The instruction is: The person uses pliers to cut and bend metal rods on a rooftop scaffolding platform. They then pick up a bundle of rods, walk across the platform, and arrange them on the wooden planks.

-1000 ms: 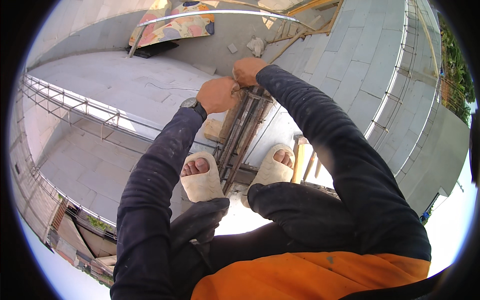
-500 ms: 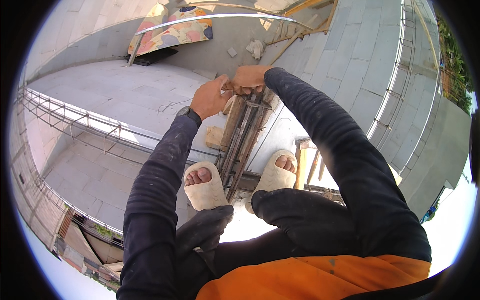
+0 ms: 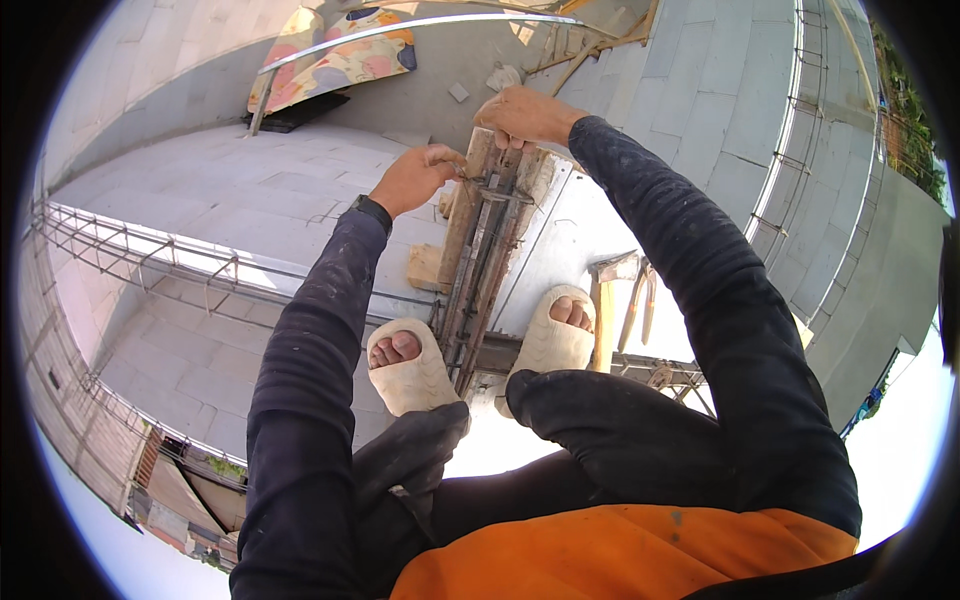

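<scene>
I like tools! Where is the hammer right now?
In the head view the hammer lies on the grey slab to the person's right, just beside the right foot's sandal.

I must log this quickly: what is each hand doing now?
Left hand: closed, pinching at the rebar cage.
Right hand: closed, gripping the wooden plank end.

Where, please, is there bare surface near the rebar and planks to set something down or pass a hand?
Bare grey slab lies left of the left hand and the wooden plank. A narrower bare strip runs between the rebar bundle and the hammer. It is crowded between the sandalled feet, and where the right hand works.
</scene>
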A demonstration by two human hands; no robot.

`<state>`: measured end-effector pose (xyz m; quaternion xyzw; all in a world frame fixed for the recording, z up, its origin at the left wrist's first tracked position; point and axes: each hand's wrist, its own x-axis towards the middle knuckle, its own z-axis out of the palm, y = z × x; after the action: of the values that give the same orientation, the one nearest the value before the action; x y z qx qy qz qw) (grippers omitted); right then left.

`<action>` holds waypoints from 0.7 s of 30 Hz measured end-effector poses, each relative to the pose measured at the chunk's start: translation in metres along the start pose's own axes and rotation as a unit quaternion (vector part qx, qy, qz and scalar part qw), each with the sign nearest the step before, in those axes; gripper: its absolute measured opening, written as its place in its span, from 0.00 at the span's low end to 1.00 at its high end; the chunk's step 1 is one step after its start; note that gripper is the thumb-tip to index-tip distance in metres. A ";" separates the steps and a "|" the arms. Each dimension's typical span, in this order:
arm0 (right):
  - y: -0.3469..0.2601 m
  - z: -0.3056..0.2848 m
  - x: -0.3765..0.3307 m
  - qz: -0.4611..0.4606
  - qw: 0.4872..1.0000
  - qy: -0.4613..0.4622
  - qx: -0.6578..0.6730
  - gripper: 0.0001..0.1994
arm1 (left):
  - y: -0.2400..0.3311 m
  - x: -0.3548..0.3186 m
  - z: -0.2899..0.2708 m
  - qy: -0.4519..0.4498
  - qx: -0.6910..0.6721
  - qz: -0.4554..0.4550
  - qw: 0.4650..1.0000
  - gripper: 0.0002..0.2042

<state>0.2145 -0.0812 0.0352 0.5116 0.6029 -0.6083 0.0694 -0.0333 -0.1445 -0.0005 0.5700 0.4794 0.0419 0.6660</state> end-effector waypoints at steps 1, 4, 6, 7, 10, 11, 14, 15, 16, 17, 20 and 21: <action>0.004 -0.010 -0.017 0.008 1.000 0.025 -0.017 0.23 | 0.004 0.000 -0.003 -0.007 0.005 -0.005 1.000 0.16; -0.001 -0.048 -0.095 0.031 0.989 0.118 -0.078 0.23 | 0.028 0.007 -0.004 -0.037 0.029 -0.008 0.999 0.17; 0.010 -0.058 -0.150 0.034 0.975 0.165 -0.147 0.23 | 0.007 0.018 -0.009 -0.029 0.027 0.036 0.999 0.17; 0.023 -0.059 -0.180 0.045 0.972 0.177 -0.148 0.22 | 0.000 0.025 -0.007 -0.024 -0.021 -0.009 0.999 0.16; 0.058 -0.049 -0.262 0.097 0.967 0.201 -0.126 0.22 | 0.013 0.040 -0.001 -0.029 -0.018 -0.104 0.994 0.12; 0.063 -0.039 -0.293 0.145 0.964 0.198 -0.102 0.22 | 0.027 0.043 -0.002 -0.047 -0.035 -0.166 0.984 0.11; 0.073 -0.003 -0.343 0.254 0.952 0.170 0.021 0.23 | 0.028 0.041 -0.004 -0.078 -0.085 -0.241 0.964 0.09; 0.076 0.008 -0.350 0.281 0.947 0.153 0.029 0.22 | 0.021 0.036 -0.009 -0.078 -0.099 -0.251 0.960 0.08; 0.081 0.026 -0.352 0.303 0.943 0.132 0.044 0.22 | 0.023 0.028 -0.009 -0.073 -0.093 -0.227 0.967 0.09; 0.110 0.054 -0.359 0.327 0.937 0.120 -0.016 0.24 | 0.032 0.027 -0.005 -0.067 -0.086 -0.199 0.974 0.09; 0.133 0.106 -0.353 0.356 0.923 0.130 -0.068 0.33 | 0.015 0.023 -0.013 -0.058 0.067 -0.025 0.996 0.11; 0.136 0.118 -0.352 0.336 0.927 0.155 -0.064 0.34 | 0.007 0.020 -0.014 -0.049 0.125 0.059 0.989 0.11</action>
<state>0.4105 -0.3990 0.1638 0.7663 0.4370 -0.4225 0.2080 -0.0287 -0.1201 -0.0058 0.6771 0.4134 -0.0071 0.6087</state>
